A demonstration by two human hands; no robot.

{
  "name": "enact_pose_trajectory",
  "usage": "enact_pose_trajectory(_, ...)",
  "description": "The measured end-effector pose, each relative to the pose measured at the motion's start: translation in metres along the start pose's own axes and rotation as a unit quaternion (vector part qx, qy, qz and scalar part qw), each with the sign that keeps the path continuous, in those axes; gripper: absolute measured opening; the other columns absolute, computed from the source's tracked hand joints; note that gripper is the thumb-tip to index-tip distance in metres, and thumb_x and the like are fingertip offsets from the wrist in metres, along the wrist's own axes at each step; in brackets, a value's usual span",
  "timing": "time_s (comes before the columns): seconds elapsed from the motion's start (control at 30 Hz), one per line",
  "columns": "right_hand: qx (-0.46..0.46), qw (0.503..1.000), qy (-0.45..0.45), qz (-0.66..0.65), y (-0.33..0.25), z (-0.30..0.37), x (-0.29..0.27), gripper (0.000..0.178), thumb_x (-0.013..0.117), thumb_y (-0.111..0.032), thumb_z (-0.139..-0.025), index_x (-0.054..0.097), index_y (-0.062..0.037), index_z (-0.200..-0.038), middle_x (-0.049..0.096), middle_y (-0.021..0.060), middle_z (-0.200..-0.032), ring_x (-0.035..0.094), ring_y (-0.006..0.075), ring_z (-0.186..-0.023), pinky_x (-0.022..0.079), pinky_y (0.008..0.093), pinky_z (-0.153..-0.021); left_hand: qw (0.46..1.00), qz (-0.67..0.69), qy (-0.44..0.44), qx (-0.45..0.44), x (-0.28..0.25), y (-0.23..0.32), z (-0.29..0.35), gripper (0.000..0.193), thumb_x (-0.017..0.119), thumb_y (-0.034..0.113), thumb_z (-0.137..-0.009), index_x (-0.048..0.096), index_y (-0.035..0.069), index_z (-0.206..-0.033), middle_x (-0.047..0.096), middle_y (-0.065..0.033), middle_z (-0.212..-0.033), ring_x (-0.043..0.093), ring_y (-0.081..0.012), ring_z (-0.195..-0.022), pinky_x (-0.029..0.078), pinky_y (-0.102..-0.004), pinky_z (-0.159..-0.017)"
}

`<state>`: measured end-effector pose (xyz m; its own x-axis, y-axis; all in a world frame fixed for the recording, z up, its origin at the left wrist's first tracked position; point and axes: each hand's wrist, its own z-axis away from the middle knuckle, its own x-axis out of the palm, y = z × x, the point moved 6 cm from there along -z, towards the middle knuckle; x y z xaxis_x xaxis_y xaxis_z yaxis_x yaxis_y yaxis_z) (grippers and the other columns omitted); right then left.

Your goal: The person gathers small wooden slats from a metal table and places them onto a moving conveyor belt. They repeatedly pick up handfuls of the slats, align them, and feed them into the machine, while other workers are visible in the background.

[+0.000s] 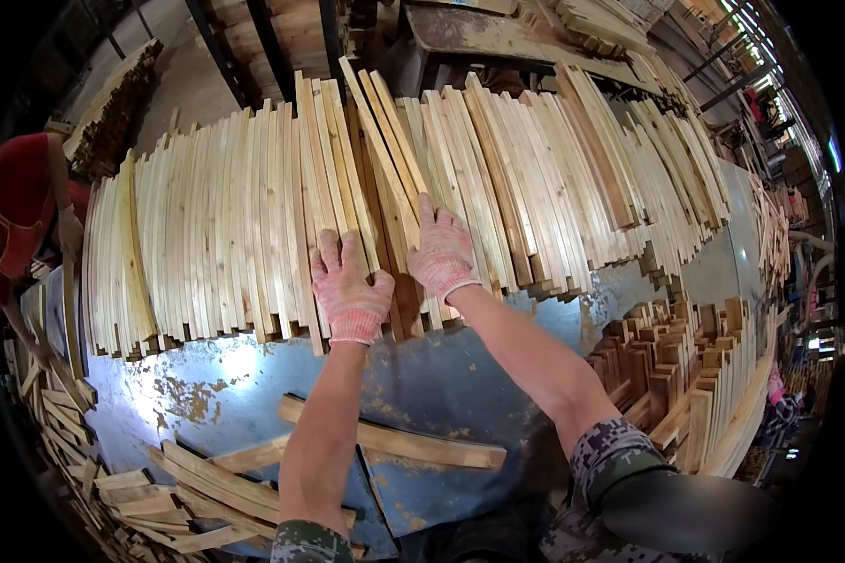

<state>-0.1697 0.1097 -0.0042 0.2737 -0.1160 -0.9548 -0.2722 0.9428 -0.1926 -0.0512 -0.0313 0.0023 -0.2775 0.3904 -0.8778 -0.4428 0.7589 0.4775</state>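
Observation:
A long row of pale wooden strips point(207, 225) lies side by side across a blue metal table point(413, 385). My left hand point(352, 291), in a pinkish knitted glove, rests on strips near the row's middle, its fingers stretched and thumb apart. My right hand point(443, 251), gloved alike, is closed around the near end of a wooden strip point(377, 141) that lies slanted over the others. Another slanted strip point(399, 136) runs beside it, its near end at my right fingertips. Between my hands shows a darker strip point(404, 305). The undersides of both hands are hidden.
Loose offcuts point(150, 507) pile up at the near left, and one single strip point(432, 446) lies in front of me. A stack of short blocks point(695, 375) stands at the near right. At the far left is a person in red point(28, 206). Behind stands a worn table point(479, 33).

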Motion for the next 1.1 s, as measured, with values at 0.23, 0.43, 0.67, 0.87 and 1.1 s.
enact_pose_trajectory(0.23, -0.085, 0.987, -0.103, -0.089, -0.022, 0.045, 0.004, 0.099, 0.074, -0.025, -0.093, 0.018, -0.0146, -0.174, 0.049, 0.0262, -0.16, 0.049, 0.0433, -0.148, 0.042, 0.0494, -0.124, 0.999, 0.027, 0.024, 0.023, 0.005, -0.014, -0.013, 0.081, 0.077, 0.03, -0.082, 0.049, 0.015, -0.157, 0.035, -0.0168, -0.172, 0.037, -0.051, -0.152, 0.036, -0.0578, -0.126)
enact_pose_trajectory(0.43, -0.055, 0.958, -0.173, -0.223, 0.005, 0.058, 0.01, 0.117, 0.084, -0.029, -0.087, 0.01, -0.0162, -0.176, 0.042, 0.0251, -0.168, 0.047, 0.0429, -0.151, 0.04, 0.0449, -0.127, 0.999, 0.046, -0.025, 0.016, 0.014, -0.018, -0.002, 0.086, 0.082, 0.032, -0.086, 0.047, 0.017, -0.163, 0.032, -0.014, -0.177, 0.032, -0.049, -0.157, 0.034, -0.0531, -0.129)
enact_pose_trajectory(0.67, -0.022, 0.974, -0.166, -0.153, -0.01, 0.088, -0.003, 0.13, 0.093, -0.031, -0.079, 0.009, -0.0147, -0.176, 0.044, 0.0282, -0.165, 0.053, 0.044, -0.146, 0.046, 0.0458, -0.122, 0.997, 0.058, -0.058, 0.006, 0.004, -0.02, 0.0, 0.087, 0.084, 0.034, -0.088, 0.045, 0.018, -0.164, 0.03, -0.0113, -0.178, 0.031, -0.0467, -0.158, 0.032, -0.0511, -0.131)
enact_pose_trajectory(0.87, -0.016, 0.966, -0.196, -0.166, -0.002, 0.102, -0.001, 0.127, 0.092, -0.033, -0.081, 0.01, -0.0091, -0.175, 0.044, 0.0309, -0.165, 0.053, 0.0467, -0.146, 0.046, 0.0464, -0.121, 0.996, 0.067, -0.062, 0.011, 0.004, -0.021, -0.002, 0.088, 0.085, 0.032, -0.088, 0.045, 0.015, -0.165, 0.027, -0.0134, -0.179, 0.028, -0.0449, -0.16, 0.028, -0.0498, -0.132)
enact_pose_trajectory(1.1, -0.056, 0.965, -0.141, -0.213, -0.007, 0.048, -0.003, 0.12, 0.089, -0.028, -0.083, 0.014, -0.01, -0.175, 0.048, 0.0301, -0.162, 0.052, 0.0451, -0.147, 0.047, 0.0469, -0.12, 0.996, 0.064, -0.058, 0.007, 0.007, -0.025, -0.001, 0.088, 0.085, 0.031, -0.088, 0.044, 0.017, -0.164, 0.028, -0.0131, -0.178, 0.03, -0.0473, -0.159, 0.03, -0.0522, -0.131)
